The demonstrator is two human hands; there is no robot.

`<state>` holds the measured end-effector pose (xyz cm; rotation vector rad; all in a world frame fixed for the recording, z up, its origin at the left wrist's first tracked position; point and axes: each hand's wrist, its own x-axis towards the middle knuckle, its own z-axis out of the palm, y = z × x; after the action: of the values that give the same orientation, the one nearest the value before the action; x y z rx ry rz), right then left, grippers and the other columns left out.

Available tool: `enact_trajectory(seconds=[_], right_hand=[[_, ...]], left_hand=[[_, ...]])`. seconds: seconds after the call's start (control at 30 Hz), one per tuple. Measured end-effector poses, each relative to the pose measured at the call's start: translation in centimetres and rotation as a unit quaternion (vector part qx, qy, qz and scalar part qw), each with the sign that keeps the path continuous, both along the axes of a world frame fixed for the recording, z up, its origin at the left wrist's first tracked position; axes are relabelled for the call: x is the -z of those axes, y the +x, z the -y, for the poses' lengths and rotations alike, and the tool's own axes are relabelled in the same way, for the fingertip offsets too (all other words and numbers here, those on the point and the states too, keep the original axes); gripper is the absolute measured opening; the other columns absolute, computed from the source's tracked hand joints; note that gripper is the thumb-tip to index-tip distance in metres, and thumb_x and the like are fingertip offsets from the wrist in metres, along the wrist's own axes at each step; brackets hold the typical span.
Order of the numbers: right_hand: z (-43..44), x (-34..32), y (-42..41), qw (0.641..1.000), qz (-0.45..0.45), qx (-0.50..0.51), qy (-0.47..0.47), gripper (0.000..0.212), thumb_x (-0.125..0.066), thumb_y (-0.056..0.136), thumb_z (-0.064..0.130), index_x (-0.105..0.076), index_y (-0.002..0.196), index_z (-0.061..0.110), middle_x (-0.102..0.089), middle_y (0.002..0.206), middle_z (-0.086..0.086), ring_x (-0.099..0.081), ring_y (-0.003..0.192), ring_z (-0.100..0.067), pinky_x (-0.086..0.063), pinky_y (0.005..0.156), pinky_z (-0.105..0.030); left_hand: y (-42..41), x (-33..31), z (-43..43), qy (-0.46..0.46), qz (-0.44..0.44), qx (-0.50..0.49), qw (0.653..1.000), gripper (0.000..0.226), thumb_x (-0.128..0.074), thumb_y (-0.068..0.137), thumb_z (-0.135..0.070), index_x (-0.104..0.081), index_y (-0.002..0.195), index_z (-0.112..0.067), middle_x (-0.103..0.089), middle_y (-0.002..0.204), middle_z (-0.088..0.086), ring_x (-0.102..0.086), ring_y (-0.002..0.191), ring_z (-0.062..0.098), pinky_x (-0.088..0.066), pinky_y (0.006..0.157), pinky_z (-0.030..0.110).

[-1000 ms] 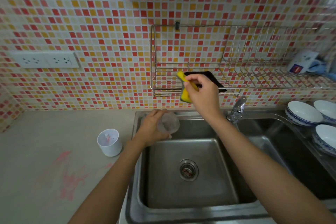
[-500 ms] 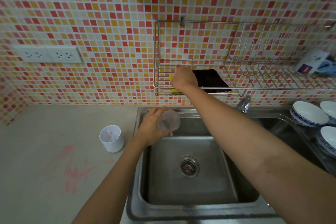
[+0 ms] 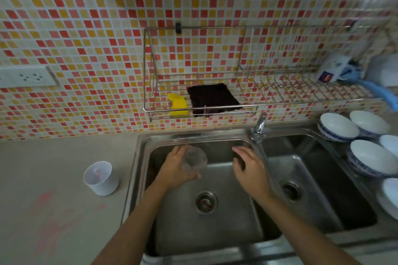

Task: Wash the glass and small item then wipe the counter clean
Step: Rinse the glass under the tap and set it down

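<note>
My left hand (image 3: 175, 169) grips a clear glass (image 3: 195, 160) over the back of the left sink basin (image 3: 215, 230). To its right, my right hand (image 3: 249, 170) hovers over the same basin, empty, fingers loosely spread. The yellow sponge (image 3: 178, 105) lies in the wire wall rack (image 3: 148, 71), beside a dark cloth (image 3: 212, 98). A small white cup (image 3: 100, 177) with a pink smear inside stands on the counter (image 3: 53, 157) left of the sink. Pink stains (image 3: 53, 217) mark the counter in front of the cup.
The tap (image 3: 259, 127) stands between the two basins. The right basin (image 3: 318, 183) lies beyond it. Several white bowls (image 3: 338, 126) with blue rims sit at the far right. A wall socket (image 3: 28, 77) is at the left, and a packet (image 3: 332, 69) sits on the rack's right end.
My right hand put the yellow sponge down in the wall rack, let go, and came down over the sink next to the glass. My left hand kept holding the glass.
</note>
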<state>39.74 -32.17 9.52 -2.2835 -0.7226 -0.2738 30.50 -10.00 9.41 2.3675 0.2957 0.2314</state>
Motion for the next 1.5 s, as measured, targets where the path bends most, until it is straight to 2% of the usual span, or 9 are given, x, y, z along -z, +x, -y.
enact_trajectory(seconds=[0.1, 0.33, 0.57, 0.73, 0.93, 1.1, 1.27, 1.43, 1.5], right_hand=[[4.1, 2.7, 3.6, 0.987, -0.139, 0.066, -0.045, 0.046, -0.061, 0.088, 0.015, -0.053, 0.133, 0.016, -0.062, 0.120, -0.007, -0.061, 0.105, -0.024, -0.048, 0.091, -0.032], [6.8, 4.3, 11.5, 0.965, -0.236, 0.109, -0.018, 0.044, -0.060, 0.091, 0.015, -0.047, 0.132, 0.009, -0.061, 0.119, -0.014, -0.060, 0.108, -0.031, -0.041, 0.083, -0.026], [5.4, 7.0, 17.4, 0.967, -0.227, -0.004, -0.118, 0.058, -0.050, 0.089, 0.006, -0.036, 0.144, 0.020, -0.057, 0.128, -0.019, -0.057, 0.113, -0.038, -0.045, 0.093, -0.040], [5.7, 10.0, 18.9, 0.953, -0.087, -0.126, -0.260, 0.067, -0.056, 0.079, 0.003, -0.037, 0.141, 0.020, -0.038, 0.150, -0.006, -0.029, 0.141, -0.030, -0.019, 0.115, -0.046], [6.8, 10.4, 20.1, 0.950, -0.076, -0.149, -0.264, 0.076, -0.051, 0.082, -0.005, -0.026, 0.149, 0.023, -0.020, 0.158, 0.005, -0.004, 0.148, -0.026, -0.009, 0.116, -0.050], [6.4, 11.0, 21.7, 0.949, -0.133, -0.171, -0.229, 0.068, -0.058, 0.081, -0.005, -0.041, 0.142, 0.018, -0.034, 0.153, -0.004, -0.014, 0.146, -0.028, -0.018, 0.115, -0.048], [6.6, 11.6, 22.2, 0.948, -0.178, -0.173, -0.198, 0.072, -0.056, 0.078, -0.012, -0.040, 0.143, 0.015, -0.029, 0.155, -0.008, -0.010, 0.147, -0.027, -0.018, 0.117, -0.045], [6.4, 12.0, 22.2, 0.950, -0.170, -0.169, -0.199, 0.072, -0.054, 0.078, -0.012, -0.040, 0.144, 0.015, -0.030, 0.154, -0.006, -0.009, 0.147, -0.026, -0.011, 0.119, -0.051], [6.4, 11.7, 22.0, 0.951, -0.162, -0.164, -0.208, 0.070, -0.054, 0.080, -0.011, -0.040, 0.144, 0.015, -0.030, 0.155, -0.005, -0.008, 0.147, -0.026, -0.008, 0.118, -0.051]], left_hand=[[2.5, 0.6, 2.8, -0.004, -0.017, 0.021, 1.000, 0.083, -0.085, 0.059, -0.042, -0.045, 0.131, -0.028, -0.045, 0.129, -0.009, -0.043, 0.121, 0.012, -0.044, 0.103, 0.036], [8.6, 1.3, 9.0, -0.015, -0.053, 0.071, 0.996, 0.085, -0.087, 0.061, -0.037, -0.044, 0.133, -0.022, -0.044, 0.122, -0.009, -0.041, 0.113, 0.005, -0.030, 0.093, 0.011], [11.1, 3.2, 11.7, -0.020, -0.068, 0.062, 0.996, 0.087, -0.086, 0.063, -0.033, -0.043, 0.136, -0.013, -0.046, 0.126, -0.003, -0.044, 0.117, 0.009, -0.031, 0.096, 0.011], [11.6, 3.5, 12.3, -0.040, -0.070, 0.046, 0.996, 0.088, -0.089, 0.061, -0.032, -0.043, 0.134, -0.016, -0.047, 0.124, -0.009, -0.046, 0.114, 0.005, -0.035, 0.095, 0.011], [13.5, 3.1, 13.8, -0.068, -0.065, 0.033, 0.995, 0.087, -0.090, 0.059, -0.037, -0.045, 0.133, -0.024, -0.050, 0.126, -0.008, -0.051, 0.112, 0.008, -0.041, 0.092, 0.021], [14.3, 3.7, 14.8, -0.111, -0.060, 0.014, 0.992, 0.084, -0.089, 0.057, -0.043, -0.051, 0.129, -0.025, -0.056, 0.121, -0.010, -0.056, 0.110, 0.008, -0.045, 0.091, 0.023], [14.4, 4.0, 15.2, -0.154, -0.033, -0.057, 0.986, 0.077, -0.090, 0.059, -0.038, -0.052, 0.125, -0.029, -0.061, 0.116, -0.012, -0.057, 0.104, 0.000, -0.040, 0.076, 0.002], [14.4, 4.6, 15.3, -0.115, -0.057, -0.011, 0.992, 0.084, -0.089, 0.058, -0.043, -0.049, 0.131, -0.028, -0.059, 0.121, -0.010, -0.057, 0.110, 0.007, -0.048, 0.091, 0.023], [14.1, 4.7, 15.5, -0.104, -0.061, -0.001, 0.993, 0.082, -0.089, 0.058, -0.040, -0.051, 0.129, -0.026, -0.059, 0.119, -0.009, -0.057, 0.107, 0.008, -0.047, 0.087, 0.019]])
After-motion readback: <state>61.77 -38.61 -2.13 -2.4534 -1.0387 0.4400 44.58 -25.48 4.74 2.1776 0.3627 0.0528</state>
